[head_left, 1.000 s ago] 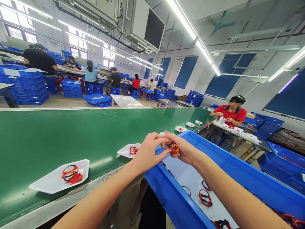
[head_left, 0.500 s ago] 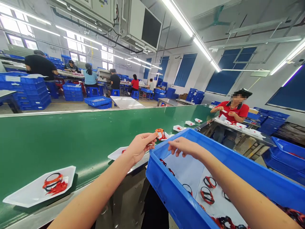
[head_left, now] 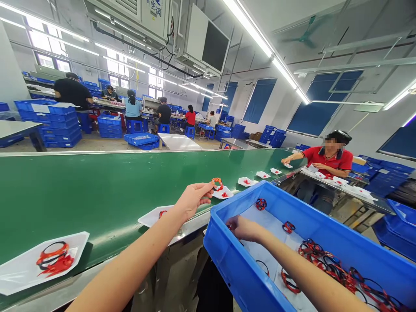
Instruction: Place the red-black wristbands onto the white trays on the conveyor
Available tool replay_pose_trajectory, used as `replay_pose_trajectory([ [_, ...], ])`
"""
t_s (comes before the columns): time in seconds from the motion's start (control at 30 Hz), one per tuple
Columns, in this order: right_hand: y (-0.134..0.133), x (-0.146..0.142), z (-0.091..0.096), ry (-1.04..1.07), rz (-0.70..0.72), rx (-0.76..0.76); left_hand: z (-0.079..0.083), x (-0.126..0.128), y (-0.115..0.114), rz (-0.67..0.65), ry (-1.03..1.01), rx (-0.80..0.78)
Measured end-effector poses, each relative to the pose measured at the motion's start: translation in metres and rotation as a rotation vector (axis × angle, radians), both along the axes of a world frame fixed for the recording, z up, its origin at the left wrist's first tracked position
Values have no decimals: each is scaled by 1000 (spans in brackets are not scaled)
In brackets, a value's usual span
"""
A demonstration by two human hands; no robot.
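My left hand [head_left: 194,200] is closed in a pinch on an orange-red ring-shaped band [head_left: 217,184], held above the green belt by a white tray [head_left: 227,194] with small red pieces in it. Inside the near-left end of the blue bin [head_left: 260,277], my right hand [head_left: 246,228] has its fingers curled low against the wall. A bit of red shows at those fingertips, but what they hold is mostly hidden. Red-and-black bands [head_left: 261,204] lie on the bin's white lining, with a heap of them [head_left: 325,260] toward the right.
On the green belt [head_left: 97,186] stand several white trays with red pieces; the nearest tray [head_left: 73,260] also holds a band. Across at the right, a person in a red shirt [head_left: 331,160] reaches to the belt. Stacked blue crates [head_left: 48,125] stand behind.
My right hand has gone down into the bin. The trays nearest me have slid left along the belt. The person in red has stretched an arm to a tray on it.
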State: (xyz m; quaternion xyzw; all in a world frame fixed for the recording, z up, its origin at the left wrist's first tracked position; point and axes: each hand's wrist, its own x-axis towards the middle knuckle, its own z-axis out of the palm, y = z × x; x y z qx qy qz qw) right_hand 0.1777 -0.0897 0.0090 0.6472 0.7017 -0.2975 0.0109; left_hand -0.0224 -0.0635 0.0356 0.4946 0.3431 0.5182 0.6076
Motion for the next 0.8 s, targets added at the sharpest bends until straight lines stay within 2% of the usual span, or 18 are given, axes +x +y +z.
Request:
replay_pose_trajectory([
  [0.13,7,13,9,-26,-4,-2,-12,6,37,67,240,107],
  [0.27,18,34,31,8,-31,-11,-26,21,74,28,513,164],
  [0.43,19,54,65,218,-68,17,-34,34,94,-30,718,245],
  [0.5,15,57,76,324,-73,12,-29,35,92,-30,739,305],
  [0.6,10,58,86,465,-65,-1,-12,34,77,16,697,432],
  [0.7,8,55,89,567,-49,-6,11,34,49,33,616,547],
  [0.8,7,49,90,716,-34,-30,28,34,18,-45,567,655],
])
